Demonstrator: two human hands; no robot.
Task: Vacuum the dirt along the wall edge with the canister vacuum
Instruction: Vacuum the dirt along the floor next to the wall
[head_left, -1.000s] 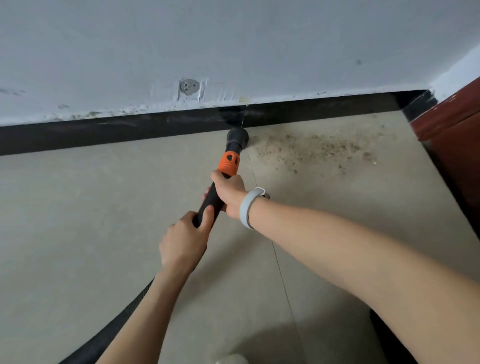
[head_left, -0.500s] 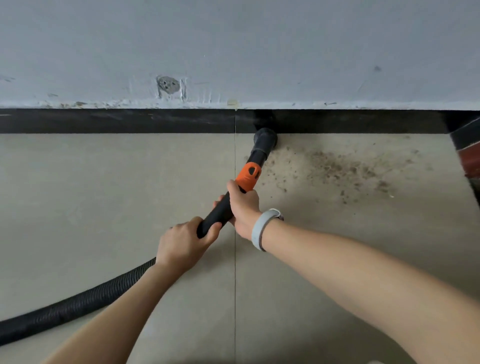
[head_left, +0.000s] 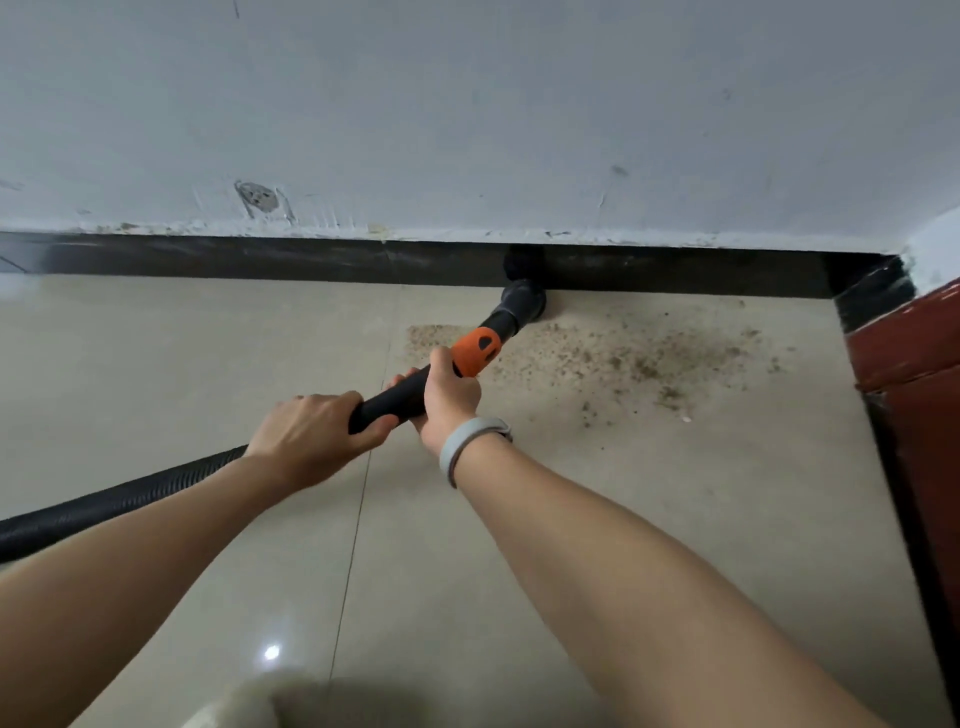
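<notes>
Hands: two, both wrapped around one black vacuum wand (head_left: 400, 397), left hand (head_left: 306, 434) at the rear where one ribbed hose (head_left: 119, 493) joins, right hand (head_left: 447, 397) just behind the orange collar (head_left: 475, 351). Wand's long axis runs from lower left to upper right, nozzle (head_left: 522, 301) pointing at the black baseboard (head_left: 311, 260) and touching the floor beside it. One patch of dirt (head_left: 639, 358) spreads right of the nozzle on the tile floor (head_left: 208, 338).
</notes>
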